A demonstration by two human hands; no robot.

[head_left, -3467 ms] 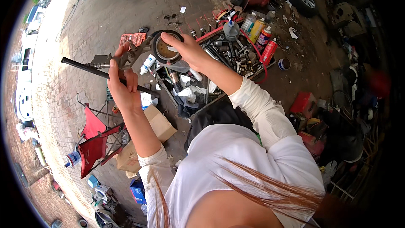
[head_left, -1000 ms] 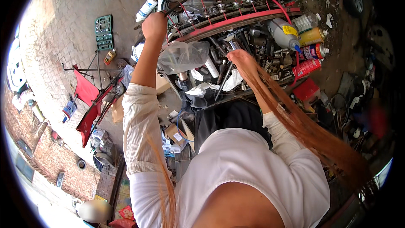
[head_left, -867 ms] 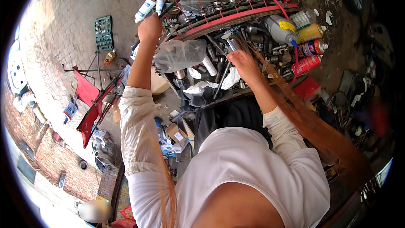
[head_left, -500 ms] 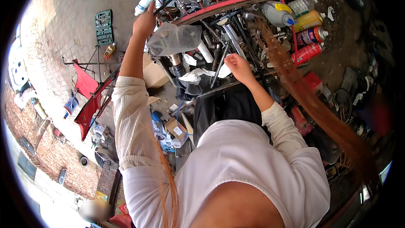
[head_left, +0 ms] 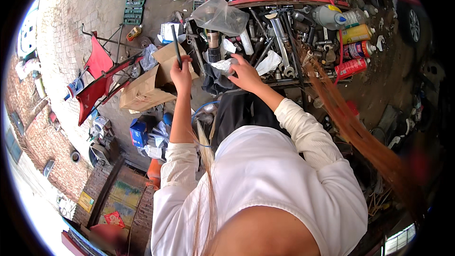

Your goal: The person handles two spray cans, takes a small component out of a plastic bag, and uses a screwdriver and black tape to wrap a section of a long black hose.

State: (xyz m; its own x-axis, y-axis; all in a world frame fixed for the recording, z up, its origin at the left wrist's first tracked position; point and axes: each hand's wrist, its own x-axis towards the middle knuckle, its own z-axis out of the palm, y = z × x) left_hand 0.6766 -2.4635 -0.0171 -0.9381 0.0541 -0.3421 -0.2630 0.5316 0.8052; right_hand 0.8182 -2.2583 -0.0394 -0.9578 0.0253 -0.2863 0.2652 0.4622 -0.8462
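Note:
My left hand [head_left: 181, 75] is closed around a slim dark rod [head_left: 176, 40], which sticks up beyond the fingers. It is above a brown open cardboard box [head_left: 144, 92]. My right hand [head_left: 246, 73] reaches over the near edge of the tool tray, thumb and fingers curled onto crumpled white paper [head_left: 221, 65]. Below that paper lies a dark cloth [head_left: 214, 81]. Just beyond my hands, inside the tray, are a clear plastic container [head_left: 220, 15], a socket-like cylinder [head_left: 213, 42] and a large wrench [head_left: 283, 47].
A red curved rail [head_left: 284, 1] runs along the tray's far side. Bottles and spray cans, including a red can [head_left: 351, 68], line its right. Left are a folding red chair [head_left: 97, 61] and a green socket case [head_left: 135, 7]. Strands of hair [head_left: 350, 123] cross the view at right.
My left hand has drawn back from near the white bottles, bringing the dark rod closer. My right hand has shifted left onto the white paper. The view has shifted too.

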